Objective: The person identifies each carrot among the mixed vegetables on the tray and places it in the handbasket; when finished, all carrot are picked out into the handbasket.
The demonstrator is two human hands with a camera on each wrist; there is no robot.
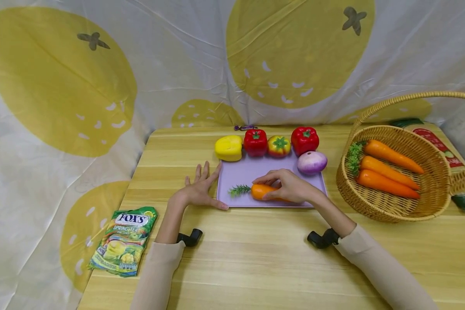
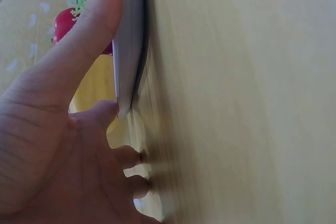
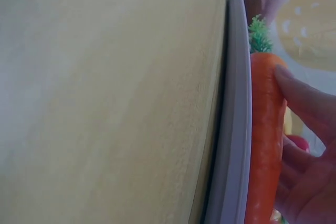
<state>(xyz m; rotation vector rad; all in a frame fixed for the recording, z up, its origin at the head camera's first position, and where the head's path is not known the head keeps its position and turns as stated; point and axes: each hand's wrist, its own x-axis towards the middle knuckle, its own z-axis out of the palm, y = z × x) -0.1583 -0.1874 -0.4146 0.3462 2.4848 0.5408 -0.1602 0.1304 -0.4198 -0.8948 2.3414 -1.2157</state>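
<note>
An orange carrot (image 1: 258, 191) with a green top lies across the lilac tray (image 1: 240, 170), near its front edge. Over the carrot, my right hand (image 1: 288, 186) grips it between thumb and fingers; the right wrist view shows the thumb on the carrot's side (image 3: 265, 129). My left hand (image 1: 199, 189) is spread at the tray's left end, its thumb touching the front left corner. Along the tray's back stand a yellow pepper (image 1: 228, 148), a red pepper (image 1: 255, 143), a yellow-red tomato-like vegetable (image 1: 279, 147) and another red pepper (image 1: 305, 140). A purple onion (image 1: 312, 162) sits at the right.
A wicker basket (image 1: 345, 193) with a tall handle stands on the right, holding several carrots (image 1: 389, 172). Behind it lies a package with a red label (image 1: 439, 146). A green candy bag (image 1: 125, 241) is at the left, and a small purple wrapped candy (image 1: 246, 128) lies at the back.
</note>
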